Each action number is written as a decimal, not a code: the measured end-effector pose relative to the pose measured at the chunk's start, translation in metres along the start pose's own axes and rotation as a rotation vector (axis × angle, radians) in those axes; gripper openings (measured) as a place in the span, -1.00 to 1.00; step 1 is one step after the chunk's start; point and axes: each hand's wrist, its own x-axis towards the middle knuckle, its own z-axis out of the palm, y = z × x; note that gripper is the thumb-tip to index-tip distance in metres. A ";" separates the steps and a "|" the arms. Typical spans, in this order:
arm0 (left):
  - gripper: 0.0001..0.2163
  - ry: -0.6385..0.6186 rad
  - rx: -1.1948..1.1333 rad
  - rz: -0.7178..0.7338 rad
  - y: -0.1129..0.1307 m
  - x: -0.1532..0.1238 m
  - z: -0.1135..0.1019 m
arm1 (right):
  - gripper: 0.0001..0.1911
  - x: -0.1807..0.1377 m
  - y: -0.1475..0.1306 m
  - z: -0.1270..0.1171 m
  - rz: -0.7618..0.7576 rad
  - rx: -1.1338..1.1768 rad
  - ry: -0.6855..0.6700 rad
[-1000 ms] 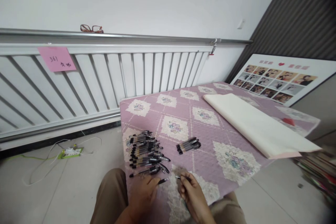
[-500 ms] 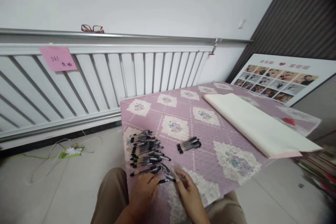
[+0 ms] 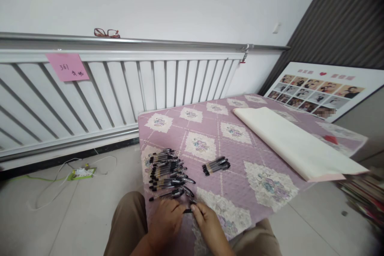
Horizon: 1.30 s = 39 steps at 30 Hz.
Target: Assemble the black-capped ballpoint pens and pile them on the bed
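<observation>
Both my hands meet at the near edge of a table covered with a purple patterned cloth (image 3: pixel 240 156). My left hand (image 3: pixel 166 220) and my right hand (image 3: pixel 207 224) pinch the two ends of one black pen (image 3: pixel 188 210) between their fingertips. Just beyond them lies a large pile of black pens (image 3: pixel 166 172). A smaller bunch of pens (image 3: pixel 216 165) lies apart to the right of the pile.
A folded white sheet (image 3: pixel 294 144) lies across the table's right side. A white radiator (image 3: pixel 120 92) with a pink note (image 3: pixel 67 66) runs along the wall, glasses (image 3: pixel 106 33) on its rail. A photo board (image 3: pixel 318 90) leans at right. A power strip (image 3: pixel 81 173) with cables lies on the floor.
My right hand moved left to meet my left hand, and the pen ends have come together between the fingertips.
</observation>
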 end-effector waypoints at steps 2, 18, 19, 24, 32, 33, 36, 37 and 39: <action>-0.77 0.000 0.007 0.001 0.000 0.000 0.000 | -0.64 0.000 0.000 -0.002 -0.003 0.009 0.000; -0.74 -0.022 -0.006 -0.027 -0.003 -0.002 0.004 | -0.69 0.000 -0.009 -0.007 0.027 0.087 -0.026; -0.74 -0.021 -0.007 -0.026 -0.003 -0.002 0.005 | -0.68 0.000 -0.009 -0.007 0.025 0.081 -0.032; -0.74 -0.022 -0.002 -0.049 -0.002 -0.003 0.004 | -0.90 0.000 -0.012 -0.011 0.003 0.182 -0.094; -0.75 0.001 -0.015 -0.055 -0.002 -0.002 0.004 | -0.75 0.000 -0.010 -0.008 0.042 0.130 -0.050; -0.74 -0.005 -0.014 -0.059 -0.002 -0.002 0.004 | -0.73 0.000 -0.012 -0.009 0.039 0.127 -0.054; -0.73 -0.017 -0.010 -0.068 -0.002 -0.002 0.004 | -0.83 -0.001 -0.017 -0.011 0.027 0.193 -0.078; -0.73 -0.016 -0.010 -0.066 -0.002 -0.002 0.003 | -0.88 -0.001 -0.018 -0.012 0.026 0.223 -0.082; -0.72 -0.012 -0.012 -0.062 -0.002 -0.002 0.004 | -0.83 -0.001 -0.018 -0.012 0.034 0.263 -0.075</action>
